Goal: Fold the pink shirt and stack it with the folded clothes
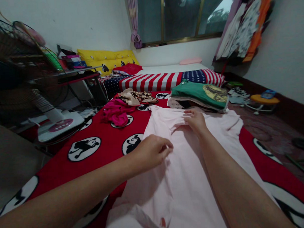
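A pale pink garment (190, 173) lies spread lengthwise on a red bedsheet (103, 153) printed with black-and-white round figures. My left hand (151, 152) pinches a fold of the pink cloth at its left side, fingers closed on it. My right hand (196, 120) reaches farther out and grips the pink cloth near its far end, where it bunches up. Both forearms stretch over the garment.
A stack of folded clothes topped by a green shirt (201, 93) sits just beyond the pink garment. A magenta garment (116, 114) and a patterned one (138, 96) lie to the left. A fan (59, 124) stands at left; a stool (263, 100) at right on the floor.
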### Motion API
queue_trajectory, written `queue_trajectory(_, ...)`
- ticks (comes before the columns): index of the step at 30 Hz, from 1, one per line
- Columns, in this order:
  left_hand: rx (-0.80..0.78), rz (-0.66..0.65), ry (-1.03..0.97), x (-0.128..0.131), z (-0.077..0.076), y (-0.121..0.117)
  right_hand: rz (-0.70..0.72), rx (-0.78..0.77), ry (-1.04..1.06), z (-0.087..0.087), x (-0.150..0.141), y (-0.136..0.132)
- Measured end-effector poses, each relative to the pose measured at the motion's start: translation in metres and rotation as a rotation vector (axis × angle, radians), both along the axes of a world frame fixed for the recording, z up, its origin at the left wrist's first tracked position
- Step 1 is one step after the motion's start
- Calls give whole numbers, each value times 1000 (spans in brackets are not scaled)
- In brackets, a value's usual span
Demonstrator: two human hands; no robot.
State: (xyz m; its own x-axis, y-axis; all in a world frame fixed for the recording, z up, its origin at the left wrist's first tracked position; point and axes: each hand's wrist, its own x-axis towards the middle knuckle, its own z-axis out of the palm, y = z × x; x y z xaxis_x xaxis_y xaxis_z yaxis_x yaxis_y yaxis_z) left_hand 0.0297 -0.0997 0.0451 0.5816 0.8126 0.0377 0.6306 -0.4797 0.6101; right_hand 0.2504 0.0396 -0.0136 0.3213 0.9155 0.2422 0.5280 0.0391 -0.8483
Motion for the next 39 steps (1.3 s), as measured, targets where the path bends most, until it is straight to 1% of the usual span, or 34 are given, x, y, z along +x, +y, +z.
queue_trajectory(1,191,67,-5,2,-7,17,-28,20,-25,1,0,-1)
queue_trajectory(2,314,111,-4,2,-16,33,-51,46,-45,3,-1,-3)
queue_trajectory(3,379,150,1,2,-25,47,-70,71,-73,4,-2,-5)
queue_trajectory(4,402,189,27,1,-35,59,-94,85,-113,5,-3,-8)
queue_trajectory(6,379,250,130,-2,-53,73,-165,74,-222,6,-4,-12)
queue_trajectory(8,332,288,251,-6,-67,77,-230,3,-346,6,-4,-15)
queue_trajectory(10,307,309,333,-7,-73,76,-235,-119,-467,7,-3,-17)
queue_trajectory(12,306,316,373,-7,-74,74,-204,-243,-572,8,-2,-18)
queue_trajectory(14,310,312,389,-6,-72,73,-183,-311,-646,9,-2,-18)
queue_trajectory(17,323,318,376,-5,-72,73,-197,-302,-682,8,-2,-20)
queue_trajectory(20,345,335,345,-5,-75,72,-274,-236,-562,3,1,-19)
queue_trajectory(22,351,336,331,-5,-78,71,-323,-190,-484,1,4,-13)
queue_trajectory(23,353,335,324,-6,-79,72,-324,-180,-484,1,5,-7)
queue_trajectory(25,359,339,310,-6,-81,72,-292,-195,-548,3,6,5)
queue_trajectory(27,366,345,297,-6,-83,73,-252,-252,-606,8,6,17)
queue_trajectory(29,377,346,282,-7,-84,73,-214,-313,-599,15,7,26)
queue_trajectory(31,390,340,264,-7,-85,73,-193,-296,-598,20,10,28)
queue_trajectory(33,399,341,245,-7,-86,72,-222,-236,-676,24,15,27)
queue_trajectory(34,401,344,237,-6,-86,72,-239,-235,-752,26,16,25)
queue_trajectory(35,400,349,229,-6,-86,72,-247,-270,-837,28,18,24)
queue_trajectory(38,391,355,212,-5,-85,72,-221,-449,-1048,35,14,27)
queue_trajectory(39,387,356,208,-5,-84,72,-215,-460,-1094,38,9,32)
